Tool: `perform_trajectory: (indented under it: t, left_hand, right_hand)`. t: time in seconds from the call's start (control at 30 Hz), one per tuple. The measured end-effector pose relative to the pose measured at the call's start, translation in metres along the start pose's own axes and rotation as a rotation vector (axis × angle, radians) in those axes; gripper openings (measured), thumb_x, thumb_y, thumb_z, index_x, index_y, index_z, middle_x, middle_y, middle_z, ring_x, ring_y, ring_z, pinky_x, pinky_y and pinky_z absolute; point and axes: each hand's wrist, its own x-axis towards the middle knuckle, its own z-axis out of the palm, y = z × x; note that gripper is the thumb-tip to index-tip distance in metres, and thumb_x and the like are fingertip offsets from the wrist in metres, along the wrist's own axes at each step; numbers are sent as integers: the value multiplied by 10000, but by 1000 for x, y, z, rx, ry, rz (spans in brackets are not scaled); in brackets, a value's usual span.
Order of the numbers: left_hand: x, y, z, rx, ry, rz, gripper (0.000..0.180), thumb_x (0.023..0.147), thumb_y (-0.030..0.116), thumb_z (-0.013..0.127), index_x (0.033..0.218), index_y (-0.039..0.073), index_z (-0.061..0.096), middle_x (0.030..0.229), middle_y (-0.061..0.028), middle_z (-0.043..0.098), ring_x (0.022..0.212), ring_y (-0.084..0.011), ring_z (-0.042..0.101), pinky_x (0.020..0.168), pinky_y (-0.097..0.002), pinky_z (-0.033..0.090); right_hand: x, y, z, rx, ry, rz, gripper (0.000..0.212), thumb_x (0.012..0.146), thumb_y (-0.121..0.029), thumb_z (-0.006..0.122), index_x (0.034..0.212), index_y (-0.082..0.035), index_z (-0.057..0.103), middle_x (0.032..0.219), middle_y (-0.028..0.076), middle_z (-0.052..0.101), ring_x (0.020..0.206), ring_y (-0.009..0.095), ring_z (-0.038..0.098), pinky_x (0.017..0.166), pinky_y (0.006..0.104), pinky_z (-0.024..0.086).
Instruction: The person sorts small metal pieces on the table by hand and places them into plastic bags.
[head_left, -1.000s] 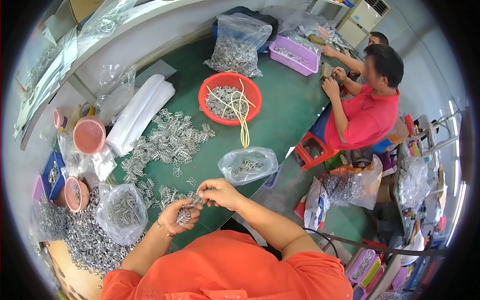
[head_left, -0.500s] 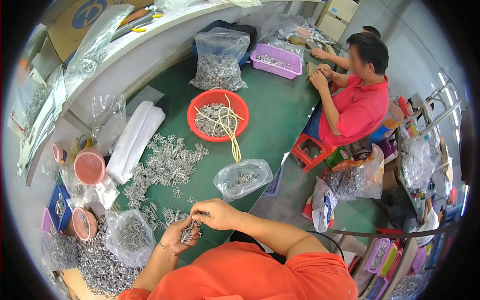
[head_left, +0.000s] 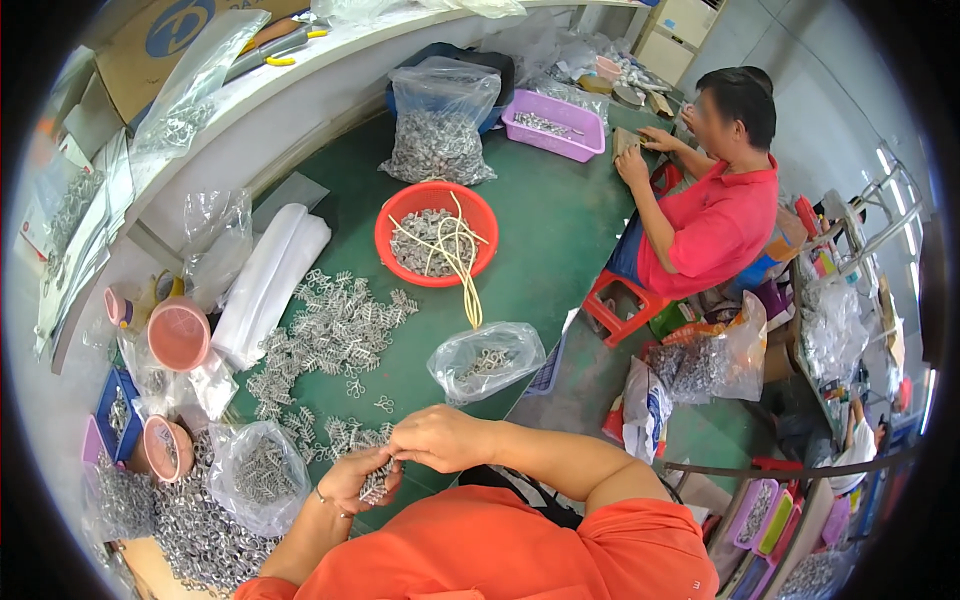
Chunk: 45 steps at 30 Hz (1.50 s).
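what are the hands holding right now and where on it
A small bunch of silvery metal clips. The left hand cups it from below; the right hand pinches its top end with the fingertips.

Green table (head_left: 560, 230), crowded. Red round basin (head_left: 436, 234) holds grey metal parts and pale cords. Clear bag (head_left: 486, 357) of parts near the table's edge; larger bag (head_left: 437, 128) stands upright behind the basin. Purple tray (head_left: 553, 124) far end. White roll (head_left: 268, 283) beside pink cup (head_left: 178, 333). Seated person in red shirt (head_left: 715, 215) on red stool (head_left: 625, 310).
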Motion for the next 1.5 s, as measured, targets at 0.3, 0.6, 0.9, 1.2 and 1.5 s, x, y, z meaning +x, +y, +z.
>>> perform_trajectory:
  t: [0.3, 0.6, 0.9, 1.2, 1.5]
  left_hand:
    - [-7, 4, 14, 112, 380, 208, 322, 952, 311, 414, 804, 53, 536, 603, -81, 539, 446, -184, 472, 393, -294, 377]
    - [15, 9, 39, 277, 544, 631, 324, 952, 274, 451, 799, 21, 583, 655, -25, 553, 548, -74, 423, 480, -232, 324]
    - [4, 11, 36, 301, 551, 481, 302, 960, 278, 438, 878, 24, 579, 688, -34, 553, 522, -66, 452, 426, -197, 341]
    - [-3, 14, 28, 94, 373, 346, 305, 927, 275, 508, 838, -5, 588, 656, -39, 568, 479, -74, 462, 401, -208, 332]
    - [-22, 27, 28, 508, 311, 307, 327, 928, 293, 510, 812, 8, 619, 656, -32, 583, 549, -55, 474, 475, -206, 363]
  right_hand:
    - [7, -1, 10, 152, 94, 291, 119, 780, -72, 606, 881, -35, 555, 876, 123, 568, 824, 323, 566, 710, 379, 458]
    - [22, 0, 17, 158, 362, 302, 166, 722, -34, 699, 821, 2, 571, 861, 104, 594, 805, 226, 576, 725, 304, 453]
    - [28, -5, 18, -8, 313, 227, 113, 763, 14, 641, 867, 12, 596, 793, 114, 612, 689, 239, 598, 603, 314, 476]
    - [24, -1, 5, 113, 161, 283, 91, 778, -7, 631, 856, 20, 593, 756, 113, 610, 656, 216, 607, 568, 296, 471]
    - [52, -26, -28, 499, -280, 842, 73, 814, -53, 619, 849, 1, 585, 751, 66, 631, 579, 108, 597, 467, 235, 442]
